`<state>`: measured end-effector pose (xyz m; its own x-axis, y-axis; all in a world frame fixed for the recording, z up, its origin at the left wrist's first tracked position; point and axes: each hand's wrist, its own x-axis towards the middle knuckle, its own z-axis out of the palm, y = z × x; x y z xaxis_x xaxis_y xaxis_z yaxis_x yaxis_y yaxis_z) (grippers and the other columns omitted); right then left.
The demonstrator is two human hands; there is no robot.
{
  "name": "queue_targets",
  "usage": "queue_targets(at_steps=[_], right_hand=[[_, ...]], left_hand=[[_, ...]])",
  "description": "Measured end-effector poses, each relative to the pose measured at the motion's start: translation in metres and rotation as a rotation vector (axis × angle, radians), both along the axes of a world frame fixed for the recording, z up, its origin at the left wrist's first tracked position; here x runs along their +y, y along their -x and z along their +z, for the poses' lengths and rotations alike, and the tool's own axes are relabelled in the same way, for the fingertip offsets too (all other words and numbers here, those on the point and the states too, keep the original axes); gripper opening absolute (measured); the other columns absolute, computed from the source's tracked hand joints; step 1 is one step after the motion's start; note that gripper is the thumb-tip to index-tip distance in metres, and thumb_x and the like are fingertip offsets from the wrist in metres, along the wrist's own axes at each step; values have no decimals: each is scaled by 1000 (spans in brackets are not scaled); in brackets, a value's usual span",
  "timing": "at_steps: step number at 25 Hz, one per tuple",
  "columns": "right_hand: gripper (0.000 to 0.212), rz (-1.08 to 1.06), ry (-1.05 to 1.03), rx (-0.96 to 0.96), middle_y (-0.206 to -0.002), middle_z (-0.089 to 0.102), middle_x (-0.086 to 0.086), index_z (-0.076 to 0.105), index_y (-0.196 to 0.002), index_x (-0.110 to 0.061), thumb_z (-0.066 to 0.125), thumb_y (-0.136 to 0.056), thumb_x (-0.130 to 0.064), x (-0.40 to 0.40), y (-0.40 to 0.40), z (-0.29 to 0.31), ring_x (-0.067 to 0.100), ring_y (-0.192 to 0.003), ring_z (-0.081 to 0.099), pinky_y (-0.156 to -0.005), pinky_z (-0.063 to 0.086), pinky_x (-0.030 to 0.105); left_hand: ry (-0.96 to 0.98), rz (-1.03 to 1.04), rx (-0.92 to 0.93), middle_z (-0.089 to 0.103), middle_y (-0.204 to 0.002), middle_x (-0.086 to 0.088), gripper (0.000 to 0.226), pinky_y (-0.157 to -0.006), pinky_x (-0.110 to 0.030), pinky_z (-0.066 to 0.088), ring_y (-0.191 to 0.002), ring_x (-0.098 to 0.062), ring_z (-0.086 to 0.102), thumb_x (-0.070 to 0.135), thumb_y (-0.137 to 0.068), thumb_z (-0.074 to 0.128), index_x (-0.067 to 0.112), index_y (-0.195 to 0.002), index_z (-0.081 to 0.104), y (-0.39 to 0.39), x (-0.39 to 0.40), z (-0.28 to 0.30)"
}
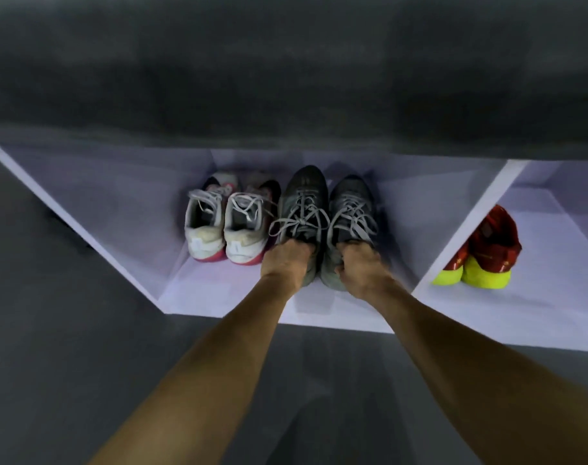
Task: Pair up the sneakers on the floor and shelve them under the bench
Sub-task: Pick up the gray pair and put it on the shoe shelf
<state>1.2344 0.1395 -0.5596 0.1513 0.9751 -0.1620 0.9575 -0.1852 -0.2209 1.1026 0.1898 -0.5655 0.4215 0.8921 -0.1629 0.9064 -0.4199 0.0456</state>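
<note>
Frame centre: left hand (287, 261) gripping left grey sneaker's (302, 203) heel, right hand (361, 268) gripping right grey sneaker's (351, 209); both on shelf (219, 297), beside white pair (225, 223).

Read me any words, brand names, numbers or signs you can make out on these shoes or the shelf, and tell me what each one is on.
No text can be read anywhere.
White sneakers: pale heel marks, too blurred to read.
Red sneakers: small gold marks, too small to read.
Grey sneakers, held by the left hand and right hand: no lettering visible.
Shelf: blank.
</note>
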Motion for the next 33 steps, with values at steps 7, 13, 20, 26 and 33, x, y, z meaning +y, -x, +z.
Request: queue_targets(at_steps=[7, 13, 20, 26, 33], right_hand=[[33, 0, -66, -69, -126, 60, 9, 56, -126, -18, 54, -93, -15, 34, -20, -15, 29, -120, 55, -95, 49, 36], [44, 67, -72, -234, -140, 48, 5, 42, -135, -21, 52, -92, -21, 34, -22, -21, 28, -131, 41, -108, 29, 39], [76, 61, -34, -93, -155, 25, 1, 22, -149, -20, 63, -86, -31, -22, -5, 14, 24, -145, 17, -117, 7, 42], [77, 61, 229, 83, -146, 39, 9, 22, -148, -18, 64, -87, -39, -115, 22, 116, 31, -132, 40, -103, 37, 46], [76, 51, 588, 211, -147, 39, 9, 29, -148, -21, 64, -85, -48, -241, 59, 291, 32, -135, 37, -107, 34, 47]], left_hand=[[-29, -95, -74, 51, -132, -12, 36, -94, -38, 44, -121, -32, 51, 12, -95, 51, 16, -131, 50, -18, 36, -10], [-23, -20, -128, 42, -135, -9, 42, -92, -39, 46, -129, -29, 40, 15, -94, 54, 20, -134, 43, -12, 36, -18], [108, 22, -104, 1, -162, -2, 89, -105, -44, 40, -147, -28, 14, 17, -83, 70, 23, -152, 15, 17, -17, 11], [385, 30, 2, 30, -148, -2, 84, -94, -44, 46, -125, -31, 43, 32, -78, 74, 27, -147, 28, 54, -112, 111], [671, 45, 46, 36, -148, 2, 82, -97, -47, 45, -125, -28, 48, 52, -72, 71, 30, -143, 37, 102, -246, 283]])
